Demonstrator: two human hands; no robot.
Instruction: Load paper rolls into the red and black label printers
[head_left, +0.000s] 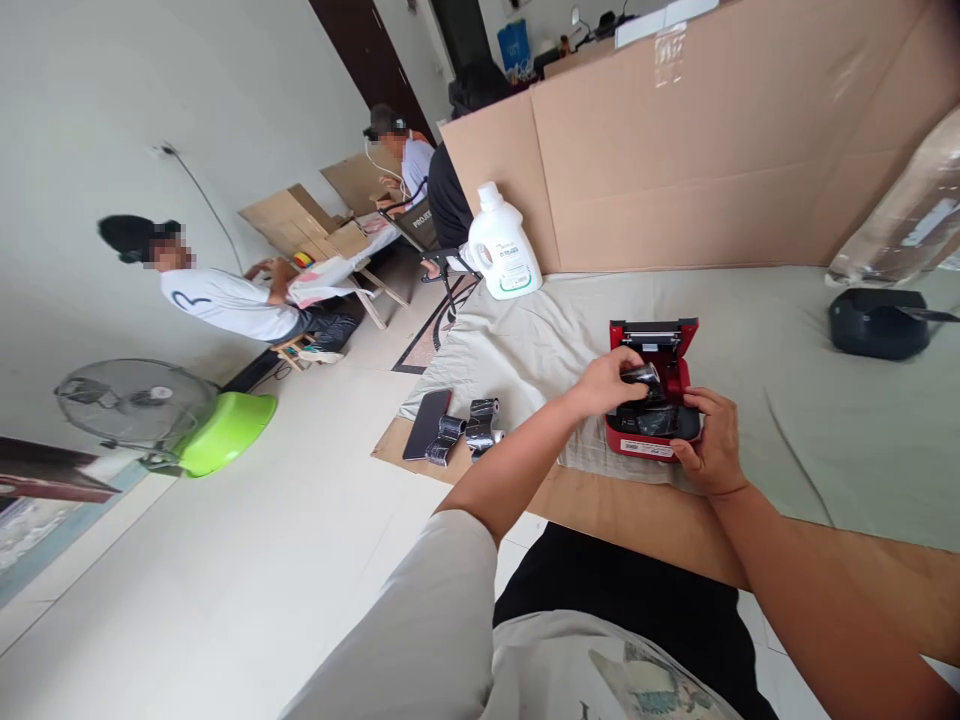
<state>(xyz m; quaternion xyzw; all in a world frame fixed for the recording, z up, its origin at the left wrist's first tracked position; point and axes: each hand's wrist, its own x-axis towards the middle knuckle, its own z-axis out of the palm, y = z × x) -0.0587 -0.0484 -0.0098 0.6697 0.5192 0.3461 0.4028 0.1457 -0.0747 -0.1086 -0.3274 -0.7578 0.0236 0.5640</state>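
Observation:
A red and black label printer (pixel 643 446) stands on the cloth-covered table with its lid (pixel 654 330) tipped up and back. My left hand (pixel 606 382) pinches a shiny black ribbon roll (pixel 642 376) over the printer's inside. Black film (pixel 654 418) lies in the opening below it, and I cannot tell how it joins the roll. Gripping the printer's right side is my right hand (pixel 714 442), thumb at the front corner and fingers along the edge. Left of my left forearm are more black ribbon rolls (pixel 482 418) and a dark flat phone-like slab (pixel 426 426).
A white jug (pixel 504 245) stands at the table's back left, before a tall cardboard panel (pixel 720 170). To the right are a dark device (pixel 877 325) and a wrapped package (pixel 896 215). Two people sit working at the far left, near a fan (pixel 135 400).

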